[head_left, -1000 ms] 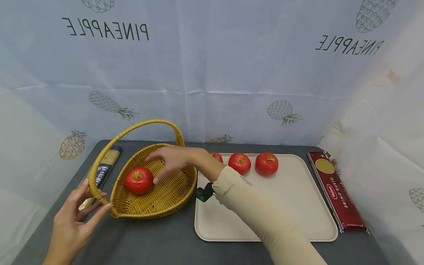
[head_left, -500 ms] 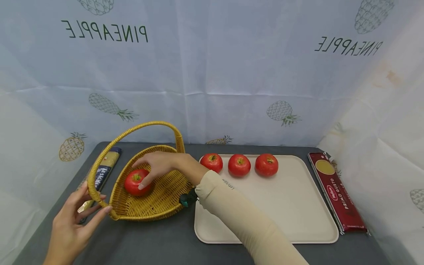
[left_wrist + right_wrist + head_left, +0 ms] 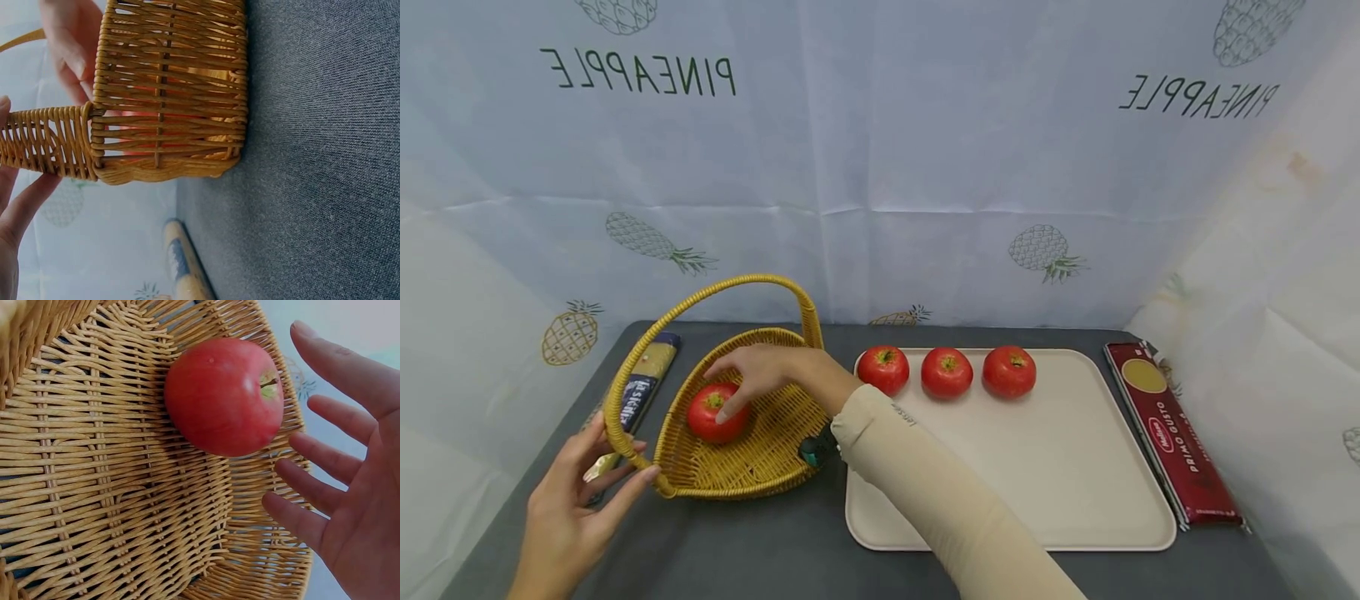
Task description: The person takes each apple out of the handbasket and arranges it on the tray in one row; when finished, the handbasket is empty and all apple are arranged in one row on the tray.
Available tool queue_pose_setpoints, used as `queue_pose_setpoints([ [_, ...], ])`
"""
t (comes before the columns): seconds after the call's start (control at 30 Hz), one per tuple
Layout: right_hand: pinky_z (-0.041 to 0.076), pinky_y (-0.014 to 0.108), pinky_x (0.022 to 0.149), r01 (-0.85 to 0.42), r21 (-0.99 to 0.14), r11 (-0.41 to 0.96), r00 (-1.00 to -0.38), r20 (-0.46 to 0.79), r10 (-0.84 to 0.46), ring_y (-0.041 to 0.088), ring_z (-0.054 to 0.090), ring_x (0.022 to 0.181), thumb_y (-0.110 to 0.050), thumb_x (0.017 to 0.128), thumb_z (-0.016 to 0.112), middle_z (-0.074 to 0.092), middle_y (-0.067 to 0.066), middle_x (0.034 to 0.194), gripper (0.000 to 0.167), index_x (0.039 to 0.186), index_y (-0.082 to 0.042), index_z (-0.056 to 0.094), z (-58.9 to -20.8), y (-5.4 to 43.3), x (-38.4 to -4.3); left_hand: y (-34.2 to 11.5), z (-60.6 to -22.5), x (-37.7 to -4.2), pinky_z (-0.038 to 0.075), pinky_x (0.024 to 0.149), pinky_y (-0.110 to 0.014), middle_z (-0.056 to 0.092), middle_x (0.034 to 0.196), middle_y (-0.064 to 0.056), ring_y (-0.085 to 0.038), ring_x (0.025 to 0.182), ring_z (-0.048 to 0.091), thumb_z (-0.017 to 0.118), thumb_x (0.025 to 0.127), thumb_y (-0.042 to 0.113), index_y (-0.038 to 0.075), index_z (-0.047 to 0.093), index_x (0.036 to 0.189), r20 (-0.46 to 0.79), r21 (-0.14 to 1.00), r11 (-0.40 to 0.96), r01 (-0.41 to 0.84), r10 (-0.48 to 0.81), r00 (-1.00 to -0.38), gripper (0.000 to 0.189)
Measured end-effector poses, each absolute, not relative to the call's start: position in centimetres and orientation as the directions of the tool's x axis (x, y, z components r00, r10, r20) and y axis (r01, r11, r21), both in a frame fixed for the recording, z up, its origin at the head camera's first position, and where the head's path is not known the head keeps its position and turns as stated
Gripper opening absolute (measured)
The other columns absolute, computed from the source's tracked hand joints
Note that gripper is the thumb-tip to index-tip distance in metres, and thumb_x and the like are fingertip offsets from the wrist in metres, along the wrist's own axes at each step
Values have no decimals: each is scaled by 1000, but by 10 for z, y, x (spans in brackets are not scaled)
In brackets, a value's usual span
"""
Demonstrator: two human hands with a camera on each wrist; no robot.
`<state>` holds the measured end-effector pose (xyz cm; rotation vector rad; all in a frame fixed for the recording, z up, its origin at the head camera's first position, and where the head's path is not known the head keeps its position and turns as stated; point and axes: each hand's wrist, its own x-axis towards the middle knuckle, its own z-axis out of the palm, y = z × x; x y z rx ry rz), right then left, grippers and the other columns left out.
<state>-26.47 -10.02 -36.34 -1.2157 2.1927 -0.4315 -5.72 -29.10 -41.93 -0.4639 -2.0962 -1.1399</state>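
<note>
My left hand (image 3: 568, 500) grips the lower end of the handle of a yellow wicker basket (image 3: 760, 482), thumb on one side and fingers on the other. Inside the basket, towards its left end, lies a red apple (image 3: 718, 412) with its stem up. Over that apple hovers my right hand (image 3: 760, 371), fingers spread. Seen from the right wrist, a gap shows between the right fingers (image 3: 322, 450) and the apple (image 3: 219, 397). The left wrist view shows the basket's woven side (image 3: 169, 87) standing on the dark cloth, the apple partly hidden behind the weave.
Right of the basket is a beige tray (image 3: 1015, 500) with three red apples (image 3: 947, 372) in a row along its far side. A red coffee packet (image 3: 1176, 437) lies beyond the tray's right edge. Behind my left hand lies a pasta packet (image 3: 647, 379). A pineapple-print curtain (image 3: 880, 167) hangs behind.
My right hand has moved left and over the apple in the basket, and the tray's leftmost apple has come into full view. The left hand has kept its grip on the handle.
</note>
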Motion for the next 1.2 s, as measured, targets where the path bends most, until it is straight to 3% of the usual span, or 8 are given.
queue_pose_setpoints([
  [0.27, 50, 12, 98, -624, -576, 527, -399, -345, -850, 7, 46, 140, -48, 90, 77, 46, -8, 156, 74, 155, -30, 45, -371, -109, -260, -291, -421, -57, 57, 88, -3, 58, 127, 11, 8, 112, 65, 71, 87, 43, -14, 35, 150, 726, 578, 554, 600, -12, -688, 91],
  [0.67, 48, 15, 107, -667, -538, 516, -376, -356, -856, 6, 46, 139, -46, 93, 74, 48, -11, 154, 69, 155, -35, 44, -379, -120, -257, -290, -419, -57, 57, 87, -3, 58, 130, 12, 7, 111, 65, 72, 87, 42, -13, 35, 150, 722, 583, 553, 595, -16, -692, 92],
  [0.9, 51, 9, 92, -734, -509, 449, -313, -333, -889, 4, 53, 122, -43, 96, 71, 57, -5, 142, 58, 149, -28, 54, -381, -119, -257, -289, -421, -57, 57, 87, -3, 59, 130, 11, 7, 112, 65, 72, 87, 42, -13, 35, 150, 723, 586, 548, 597, -20, -690, 92],
  [1.2, 51, 15, 95, -643, -572, 509, -377, -342, -861, 8, 50, 128, -37, 92, 78, 54, -6, 144, 53, 141, -29, 61, -383, -111, -256, -290, -420, -57, 57, 88, -3, 59, 128, 11, 8, 112, 65, 72, 87, 43, -13, 35, 151, 718, 585, 559, 588, -19, -696, 93],
])
